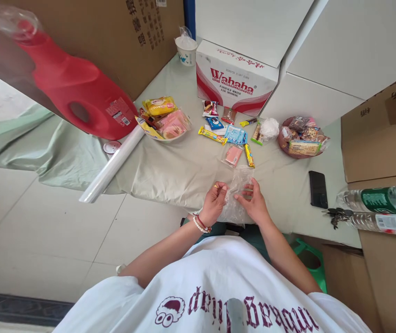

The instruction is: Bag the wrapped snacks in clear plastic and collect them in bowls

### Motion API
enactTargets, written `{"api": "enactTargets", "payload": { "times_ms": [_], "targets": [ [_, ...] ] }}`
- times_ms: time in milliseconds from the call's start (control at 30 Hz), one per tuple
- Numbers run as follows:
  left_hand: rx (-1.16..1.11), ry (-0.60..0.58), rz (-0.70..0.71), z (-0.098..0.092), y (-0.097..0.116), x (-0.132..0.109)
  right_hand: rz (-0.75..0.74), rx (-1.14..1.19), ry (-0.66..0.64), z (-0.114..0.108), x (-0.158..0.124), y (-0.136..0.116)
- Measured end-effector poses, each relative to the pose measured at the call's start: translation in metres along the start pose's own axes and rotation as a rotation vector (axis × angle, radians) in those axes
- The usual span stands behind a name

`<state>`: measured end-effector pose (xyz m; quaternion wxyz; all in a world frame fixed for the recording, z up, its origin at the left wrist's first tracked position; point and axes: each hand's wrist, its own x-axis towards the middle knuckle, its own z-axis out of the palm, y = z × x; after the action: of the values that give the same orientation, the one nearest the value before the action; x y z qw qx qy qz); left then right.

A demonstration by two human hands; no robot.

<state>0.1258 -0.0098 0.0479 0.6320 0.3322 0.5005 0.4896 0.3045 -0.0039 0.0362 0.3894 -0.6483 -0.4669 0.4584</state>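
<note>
A clear plastic bag (235,203) hangs between my two hands at the near edge of the cloth-covered table. My left hand (214,203) pinches its left side, fingers curled against the thumb. On the other side, my right hand (254,202) has the bag between its thumb and bent fingers, which are less tightly closed. Just beyond the bag lie a pink packet (233,155) and a yellow snack bar (249,156). Farther back are a light blue packet (235,134), another yellow snack bar (213,135) and several small wrapped snacks.
A snack-filled plate (156,135) stands left, a snack-filled basket (289,150) right. Around them are a red jug (87,92), plastic film roll (111,166), Wahaha carton (235,81), paper cup (186,51), phone (318,189), keys (338,216) and water bottles (378,200).
</note>
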Motion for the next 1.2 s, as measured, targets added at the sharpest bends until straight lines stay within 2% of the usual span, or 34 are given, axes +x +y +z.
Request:
{"api": "enactTargets", "payload": {
  "times_ms": [67,133,200,267,300,367,467,500,567,633,767,900,1033,1100,1133,1167,1200],
  "targets": [
    [0.067,0.054,0.027,-0.01,-0.003,0.001,0.031,-0.012,0.044,0.012,0.009,0.009],
    [0.184,0.157,0.077,-0.028,-0.005,0.002,0.055,0.033,0.074,0.016,0.017,0.017],
    [0.377,0.299,0.204,-0.047,-0.005,0.001,0.063,0.07,0.083,0.014,0.021,0.021],
    [0.619,0.384,0.392,-0.059,-0.001,-0.002,0.05,0.078,0.077,0.012,0.022,0.019],
    [0.753,0.379,0.483,-0.059,0.001,-0.004,0.041,0.075,0.074,0.012,0.021,0.017],
    [0.973,0.266,0.572,-0.052,0.006,-0.006,0.016,0.067,0.064,0.015,0.018,0.01],
    [1.157,0.041,0.529,-0.03,0.009,0.0,-0.028,0.093,0.034,0.02,0.013,-0.001],
    [1.147,0.001,0.488,-0.024,0.008,0.004,-0.04,0.107,0.022,0.02,0.012,-0.004],
    [1.02,-0.009,0.392,-0.021,0.006,0.015,-0.052,0.144,0.018,0.013,0.009,-0.006],
    [0.865,0.035,0.318,-0.028,0.003,0.027,-0.033,0.194,0.038,0.001,0.008,-0.005],
    [0.713,0.099,0.266,-0.046,0.004,0.041,0.092,0.342,0.069,-0.024,0.011,0.006],
    [0.741,0.274,0.193,-0.058,0.012,0.052,0.172,0.316,0.15,-0.026,0.023,0.014],
    [0.824,0.446,0.167,-0.073,0.023,0.065,0.135,0.118,0.158,-0.019,0.044,0.015],
    [0.844,0.588,0.228,-0.077,0.027,0.064,0.098,0.017,0.146,-0.018,0.055,0.014],
    [0.858,0.657,0.306,-0.077,0.029,0.06,0.079,-0.026,0.14,-0.017,0.059,0.013],
    [0.877,0.698,0.408,-0.075,0.029,0.055,0.062,-0.064,0.135,-0.016,0.062,0.012],
    [0.908,0.68,0.52,-0.072,0.028,0.048,0.048,-0.095,0.128,-0.015,0.065,0.011]
  ]
}}
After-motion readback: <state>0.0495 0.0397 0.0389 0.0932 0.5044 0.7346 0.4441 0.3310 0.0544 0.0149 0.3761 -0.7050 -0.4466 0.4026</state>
